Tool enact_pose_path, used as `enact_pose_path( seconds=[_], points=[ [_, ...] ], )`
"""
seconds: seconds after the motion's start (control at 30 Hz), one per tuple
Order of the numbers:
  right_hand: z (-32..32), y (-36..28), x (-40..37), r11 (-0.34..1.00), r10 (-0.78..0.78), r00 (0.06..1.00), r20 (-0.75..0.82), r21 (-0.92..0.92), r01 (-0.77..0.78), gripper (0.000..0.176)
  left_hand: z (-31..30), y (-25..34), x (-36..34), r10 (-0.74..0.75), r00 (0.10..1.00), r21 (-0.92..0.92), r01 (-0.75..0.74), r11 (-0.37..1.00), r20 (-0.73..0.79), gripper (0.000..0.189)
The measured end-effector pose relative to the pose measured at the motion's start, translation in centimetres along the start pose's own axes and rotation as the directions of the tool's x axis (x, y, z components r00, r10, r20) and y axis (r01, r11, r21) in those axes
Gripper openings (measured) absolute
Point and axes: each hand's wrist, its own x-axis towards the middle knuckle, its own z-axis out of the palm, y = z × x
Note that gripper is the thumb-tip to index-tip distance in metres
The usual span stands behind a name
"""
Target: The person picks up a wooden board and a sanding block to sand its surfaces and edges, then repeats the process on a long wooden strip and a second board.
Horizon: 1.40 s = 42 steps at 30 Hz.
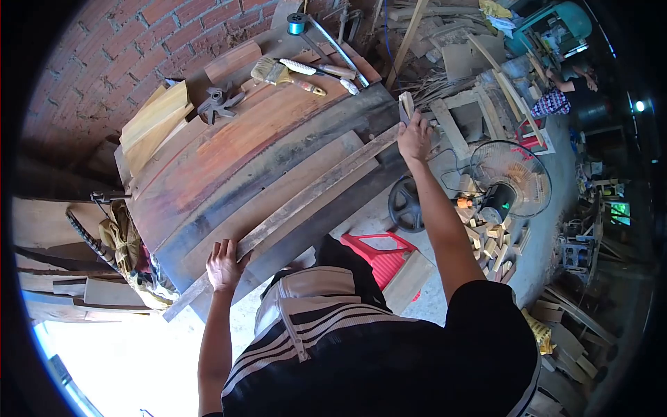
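Both hands are on the strip [306, 194], a long thin length of wood lying along the near edge of the desk [229, 153]. It rests on a wider board [278, 191] and runs almost the whole way from the left end to the right.

The left hand [224, 264] is down near the left end. Its fingers [221, 247] are bent and hooked over the strip, with the thumb alongside. The right hand [415, 135] reaches out on a straight arm to the desk's right corner, fingers closed round the strip's far end. A short bit of wood [406, 104] pokes up just above the knuckles, and I can't tell whether it is in that grip too.

At the far right corner of the desk lie a brush [278, 71], a white-handled tool [316, 69] just beside it and a saw [337, 45]. A spool [297, 24] of blue thread stands behind them. A dark metal fitting [219, 103] sits at the far edge, and pale planks [156, 121] are stacked at the far left corner.

On the floor past the right edge there is a fan [511, 181], with offcuts [493, 243] scattered beside it. A red stool [382, 257] stands close to the person's legs. Another person [566, 87] is well apart, over by the far machinery.
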Motion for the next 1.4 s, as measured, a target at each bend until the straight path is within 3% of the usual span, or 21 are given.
enact_pose_path(
  seconds=[0.07, 0.2, 0.27, 0.33, 0.4, 0.47, 0.53, 0.67, 0.73, 0.8, 0.9, 1.0, 1.03, 1.07, 1.1, 1.13, 1.17, 1.27, 1.33, 1.37, 1.4],
  points=[
    [-1.0, -1.1, -1.5, 0.996, -0.087, 0.994, -0.058, -0.028, 0.086, 0.062, 0.1, 0.1, 0.0, -0.024, 1.0, 0.025, 0.023, 0.999, 0.012, 0.045],
    [-2.4, -2.8, -5.9, 0.968, -0.251, 0.967, 0.031, 0.026, 0.25, 0.065, -0.1, 0.7, 0.3, -0.054, 0.998, 0.022, 0.054, 0.998, 0.014, 0.044],
    [-2.8, -2.6, -4.6, 0.977, -0.214, 0.976, 0.05, 0.019, 0.213, 0.061, -0.1, 0.4, 0.1, -0.034, 0.999, 0.04, 0.033, 0.999, 0.02, 0.044],
    [-0.4, -1.2, -0.9, 0.996, -0.088, 0.995, -0.036, -0.023, 0.087, 0.057, -0.2, 0.4, 0.1, -0.034, 0.999, 0.063, 0.032, 0.997, 0.03, 0.044],
    [1.0, -0.5, 2.4, 0.999, 0.01, 1.0, 0.029, -0.041, -0.009, 0.054, -0.3, 0.6, 0.3, -0.028, 0.999, 0.046, 0.029, 0.999, -0.017, 0.039],
    [1.0, -0.7, 1.7, 0.998, 0.015, 0.999, 0.033, -0.055, -0.013, 0.054, -0.2, 0.4, 0.2, -0.034, 0.999, 0.054, 0.035, 0.998, -0.022, 0.04],
    [-0.7, -2.3, -2.0, 0.995, -0.097, 0.995, -0.027, -0.039, 0.096, 0.056, 0.0, 0.3, 0.2, -0.022, 1.0, 0.069, 0.022, 0.997, -0.005, 0.041],
    [-3.4, -4.6, -7.0, 0.974, -0.223, 0.974, 0.046, 0.051, 0.22, 0.059, 0.2, 0.3, 0.2, -0.025, 0.999, 0.071, 0.026, 0.997, -0.02, 0.041],
    [-2.2, -3.4, -4.3, 0.985, -0.164, 0.986, -0.004, 0.054, 0.164, 0.058, 0.1, 0.5, 0.2, -0.013, 1.0, 0.081, 0.015, 0.997, -0.023, 0.041],
    [-1.2, -2.4, -0.5, 0.999, 0.013, 0.999, 0.041, 0.043, -0.015, 0.053, 0.0, 0.5, 0.3, -0.022, 1.0, 0.067, 0.023, 0.997, -0.021, 0.041],
    [-1.3, -2.3, 0.8, 0.998, 0.059, 0.994, 0.097, -0.01, -0.058, 0.055, 0.2, 0.3, 0.2, -0.016, 0.999, 0.085, 0.019, 0.996, -0.031, 0.041],
    [0.1, -0.4, -0.7, 0.997, 0.03, 0.996, 0.087, 0.074, -0.036, 0.058, 0.0, 0.2, 0.2, -0.009, 1.0, 0.073, 0.01, 0.997, -0.02, 0.042],
    [2.8, 2.5, -0.9, 0.914, -0.021, 0.986, 0.165, 0.404, -0.048, 0.058, 0.0, 0.3, 0.0, -0.025, 0.999, 0.067, 0.026, 0.997, -0.02, 0.042],
    [4.0, 3.9, -1.1, 0.726, -0.094, 0.969, 0.227, 0.682, -0.089, 0.057, 0.0, 0.3, 0.1, -0.03, 0.999, 0.063, 0.031, 0.998, -0.022, 0.042],
    [2.7, 3.7, -1.9, 0.731, -0.106, 0.967, 0.231, 0.678, -0.082, 0.057, 0.0, 0.4, 0.2, -0.032, 0.999, 0.058, 0.034, 0.998, -0.023, 0.042],
    [0.1, 3.4, -2.8, 0.414, -0.089, 0.904, 0.418, 0.841, -0.348, 0.056, 0.0, 0.4, 0.1, -0.043, 0.999, 0.051, 0.044, 0.998, -0.022, 0.042],
    [-2.2, 2.7, -3.0, 0.036, -0.149, 0.802, 0.579, 0.813, -0.581, 0.056, 0.0, 0.3, 0.1, -0.04, 0.999, 0.044, 0.041, 0.998, -0.016, 0.042],
    [-4.6, 3.3, -2.0, -0.005, -0.144, 0.812, 0.565, 0.82, -0.572, 0.059, -0.3, 0.4, 0.1, -0.044, 0.999, 0.046, 0.044, 0.998, 0.001, 0.042],
    [-4.2, 4.5, 0.1, 0.079, -0.113, 0.84, 0.531, 0.847, -0.525, 0.057, -0.3, 0.4, 0.1, -0.035, 0.999, 0.045, 0.035, 0.998, -0.005, 0.042],
    [-4.5, 5.0, 1.2, 0.466, -0.193, 0.901, 0.39, 0.844, -0.265, 0.058, -0.3, 0.4, 0.2, -0.032, 0.999, 0.044, 0.032, 0.999, -0.001, 0.042],
    [-5.1, 5.1, 1.9, 0.744, -0.325, 0.904, 0.278, 0.665, 0.064, 0.059, -0.1, 0.3, 0.1, -0.034, 0.999, 0.041, 0.034, 0.999, -0.001, 0.043]
  ],
)
